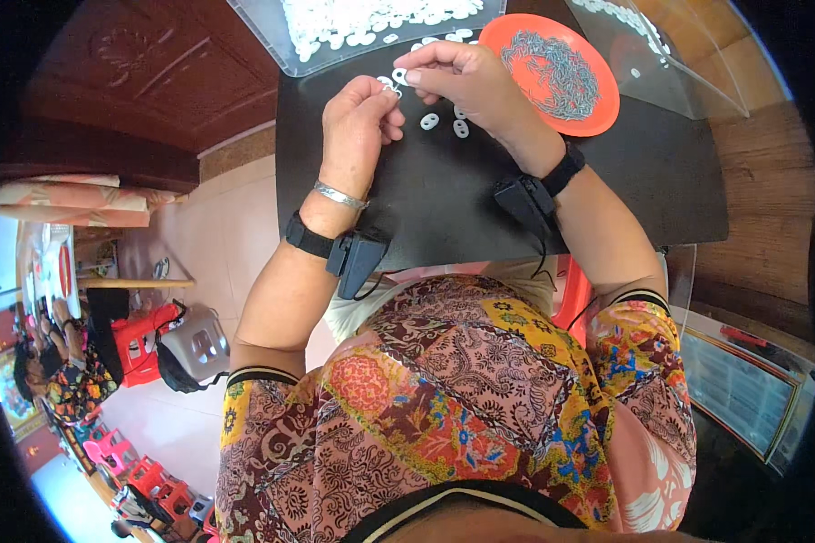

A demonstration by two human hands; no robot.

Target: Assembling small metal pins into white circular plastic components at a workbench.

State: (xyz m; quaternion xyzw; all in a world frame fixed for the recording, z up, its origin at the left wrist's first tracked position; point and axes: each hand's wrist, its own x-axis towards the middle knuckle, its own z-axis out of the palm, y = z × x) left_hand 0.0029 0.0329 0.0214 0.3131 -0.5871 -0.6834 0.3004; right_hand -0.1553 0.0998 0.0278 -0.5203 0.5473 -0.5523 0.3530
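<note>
The white piece (401,76) is held at roughly two o'clock from the left hand (359,118), nine from the right hand (459,74). Both forearms (283,290) are stretched forward, wrists angled in. That piece is pinched pretty snugly by the right; small white bits (386,80) are gripped by the left. Loose ovals (429,121) are scattered around five, grey pins (561,81) on an orange plate (608,101) are parked at three, a clear bin (264,27) at twelve.
</note>
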